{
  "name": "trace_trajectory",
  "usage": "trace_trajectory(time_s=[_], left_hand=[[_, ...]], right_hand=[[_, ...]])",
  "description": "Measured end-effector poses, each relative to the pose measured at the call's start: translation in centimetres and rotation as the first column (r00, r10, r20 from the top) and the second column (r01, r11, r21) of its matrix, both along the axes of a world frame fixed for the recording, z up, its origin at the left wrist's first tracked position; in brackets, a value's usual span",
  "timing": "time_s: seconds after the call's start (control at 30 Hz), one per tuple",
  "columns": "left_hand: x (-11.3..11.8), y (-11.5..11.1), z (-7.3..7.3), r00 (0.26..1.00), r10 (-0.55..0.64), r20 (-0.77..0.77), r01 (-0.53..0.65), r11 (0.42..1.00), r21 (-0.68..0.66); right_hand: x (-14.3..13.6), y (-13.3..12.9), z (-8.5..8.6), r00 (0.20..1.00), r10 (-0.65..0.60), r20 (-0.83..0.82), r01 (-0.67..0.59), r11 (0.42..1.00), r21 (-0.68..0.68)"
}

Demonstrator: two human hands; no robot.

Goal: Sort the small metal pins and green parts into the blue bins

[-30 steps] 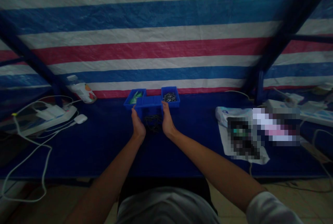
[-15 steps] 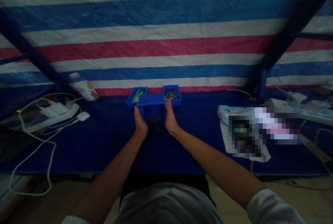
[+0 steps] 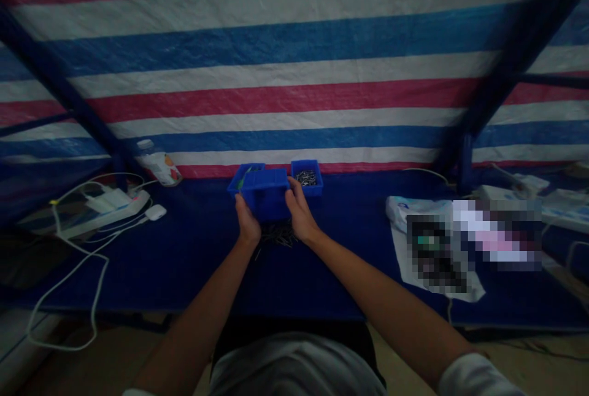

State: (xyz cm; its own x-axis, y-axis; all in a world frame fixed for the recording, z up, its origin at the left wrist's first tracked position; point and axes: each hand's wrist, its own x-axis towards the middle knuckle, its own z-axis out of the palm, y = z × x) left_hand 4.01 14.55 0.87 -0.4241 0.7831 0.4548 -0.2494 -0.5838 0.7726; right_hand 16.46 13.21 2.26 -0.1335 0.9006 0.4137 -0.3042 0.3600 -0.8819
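Both hands grip a blue plastic bin (image 3: pixel 268 196) by its opposite sides, holding it tilted above the dark blue table. On its left side, my left hand (image 3: pixel 247 222) is closed around the edge. The fingers of my right hand (image 3: pixel 302 213) wrap the other side. Just below the bin lies a loose pile of thin dark metal pieces, like screws or nails (image 3: pixel 278 235). Behind it stand two more blue bins. The left bin (image 3: pixel 232 185) has something green in it and is partly covered; the right bin (image 3: pixel 319 178) contains small shiny metal pieces.
A bottle (image 3: pixel 160 166) stands at the back left, near a white power strip (image 3: pixel 120 207) with looping cables. To the right, a white plastic bag (image 3: pixel 399 255) lies beside blurred-out items. Another power strip (image 3: pixel 510 196) is farther right. A striped tarp (image 3: pixel 294 52) hangs behind the table.
The held bin has tilted differently, its underside or wall now hiding the inside. More of the dark metal pile shows on the table under it. The whole view has shifted slightly.
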Motion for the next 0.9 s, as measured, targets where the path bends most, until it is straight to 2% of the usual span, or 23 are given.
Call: trace_trajectory(time_s=[0.1, 0.17, 0.23, 0.33, 0.4, 0.47, 0.53, 0.6, 0.63, 0.7, 0.73, 0.77, 0.8, 0.9], left_hand=[[-0.7, -0.4, 0.1, 0.968, 0.092, -0.232, -0.064, 0.99, 0.123], [-1.3, -1.1, 0.5, 0.874, 0.176, -0.454, -0.096, 0.976, 0.194], [-1.7, -2.0, 1.3, 0.707, 0.221, -0.672, -0.069, 0.967, 0.245], [-1.9, -3.0, 2.9, 0.38, 0.216, -0.899, 0.003, 0.972, 0.234], [-1.9, -3.2, 3.8, 0.192, 0.236, -0.953, -0.005, 0.971, 0.239], [-1.8, -2.8, 4.4, 0.087, 0.284, -0.955, -0.03, 0.959, 0.282], [-2.0, -2.1, 4.6, 0.059, 0.325, -0.944, -0.056, 0.945, 0.322], [-2.2, -1.0, 4.7, 0.057, 0.341, -0.938, -0.089, 0.938, 0.335], [-2.3, -0.5, 4.7, 0.053, 0.34, -0.939, -0.111, 0.937, 0.333], [-2.4, 0.7, 4.7, 0.024, 0.314, -0.949, -0.158, 0.939, 0.307], [-2.4, 1.3, 4.7, 0.001, 0.285, -0.959, -0.185, 0.942, 0.28], [-2.4, 1.8, 4.6, -0.022, 0.246, -0.969, -0.214, 0.946, 0.245], [-2.3, 2.3, 4.5, -0.042, 0.205, -0.978, -0.243, 0.947, 0.209], [-1.9, 3.4, 3.9, -0.076, 0.122, -0.99, -0.299, 0.944, 0.139]], right_hand=[[-0.1, 0.9, 0.4, 0.993, -0.039, -0.116, 0.03, 0.996, -0.078], [-0.1, 1.6, 0.7, 0.974, -0.088, -0.211, 0.057, 0.987, -0.149], [0.2, 2.2, 1.1, 0.949, -0.12, -0.29, 0.054, 0.973, -0.226], [0.8, 2.4, 2.0, 0.935, -0.116, -0.334, -0.017, 0.929, -0.368], [1.4, 2.4, 2.6, 0.942, -0.097, -0.321, -0.059, 0.894, -0.444], [2.0, 2.6, 3.0, 0.953, -0.064, -0.295, -0.086, 0.88, -0.467], [2.8, 3.0, 3.2, 0.969, -0.081, -0.232, -0.033, 0.892, -0.451], [3.8, 3.8, 3.1, 0.966, -0.242, -0.092, 0.193, 0.91, -0.368], [4.4, 4.2, 2.9, 0.929, -0.371, -0.002, 0.354, 0.888, -0.293], [5.6, 5.2, 2.3, 0.773, -0.612, 0.167, 0.632, 0.766, -0.117], [6.1, 5.6, 1.9, 0.694, -0.679, 0.24, 0.71, 0.7, -0.072], [6.6, 6.1, 1.5, 0.642, -0.7, 0.313, 0.75, 0.658, -0.066], [6.9, 6.5, 1.1, 0.62, -0.684, 0.385, 0.762, 0.642, -0.087], [7.3, 7.2, 0.1, 0.634, -0.536, 0.558, 0.714, 0.682, -0.156]])
